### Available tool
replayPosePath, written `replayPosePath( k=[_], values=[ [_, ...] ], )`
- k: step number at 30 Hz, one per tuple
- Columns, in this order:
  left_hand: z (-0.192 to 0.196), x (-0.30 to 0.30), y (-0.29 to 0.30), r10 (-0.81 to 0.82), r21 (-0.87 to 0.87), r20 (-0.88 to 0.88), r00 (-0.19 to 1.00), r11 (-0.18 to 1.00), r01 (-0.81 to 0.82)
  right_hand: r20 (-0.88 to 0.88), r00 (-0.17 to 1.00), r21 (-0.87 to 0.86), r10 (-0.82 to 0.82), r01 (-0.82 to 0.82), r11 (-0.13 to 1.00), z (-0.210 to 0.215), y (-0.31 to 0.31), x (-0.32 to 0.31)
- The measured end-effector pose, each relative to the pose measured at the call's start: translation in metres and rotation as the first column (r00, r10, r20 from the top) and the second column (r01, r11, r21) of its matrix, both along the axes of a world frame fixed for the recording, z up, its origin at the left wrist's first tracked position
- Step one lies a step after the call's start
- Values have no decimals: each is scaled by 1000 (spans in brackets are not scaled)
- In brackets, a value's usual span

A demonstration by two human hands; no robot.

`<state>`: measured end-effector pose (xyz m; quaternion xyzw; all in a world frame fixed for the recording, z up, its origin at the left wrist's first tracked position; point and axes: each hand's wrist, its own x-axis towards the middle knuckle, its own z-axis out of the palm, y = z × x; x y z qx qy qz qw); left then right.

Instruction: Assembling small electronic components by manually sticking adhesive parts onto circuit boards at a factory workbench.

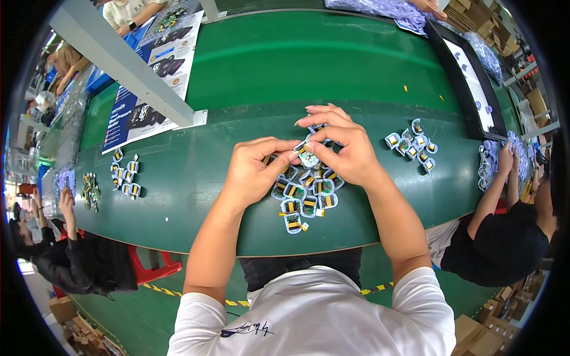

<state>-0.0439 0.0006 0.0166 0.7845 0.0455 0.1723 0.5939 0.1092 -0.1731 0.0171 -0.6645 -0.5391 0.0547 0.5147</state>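
Between both hands is a small pale electronic module with a green circuit board showing. My left hand pinches its left side between thumb and forefinger. From the right, the thumb and forefinger of my right hand close on the same module, the other fingers raised and curled. A pile of similar pale blue modules, with dark displays and yellow strips, lies on the green table beneath and in front of my hands. Fingers partly cover the pile's far end.
Smaller clusters of modules lie at right and left. Beyond the left cluster are loose circuit boards. A grey metal post stands on a printed sheet. A black tray is far right. Co-workers sit at both sides.
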Motion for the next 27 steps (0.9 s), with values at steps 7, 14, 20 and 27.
replayPosePath(
  k=[7, 14, 20, 27],
  values=[
    [-3, 1, 0, 29, -90, -52, 998, 995, -34, -7, 999, 3, -48, 48, 999, -5, 3, -4],
    [-15, 4, 3, 35, -415, -78, 996, 907, -65, 135, 989, -34, -62, 67, 997, -7, 3, -8],
    [-8, 5, 2, -8, -413, -131, 991, 909, -47, 452, 878, 71, -161, 144, 987, 11, 4, -12],
    [-11, 4, 8, -18, -393, -170, 985, 918, -51, 468, 884, -38, 19, -1, 999, 12, 13, -11]
  ],
)
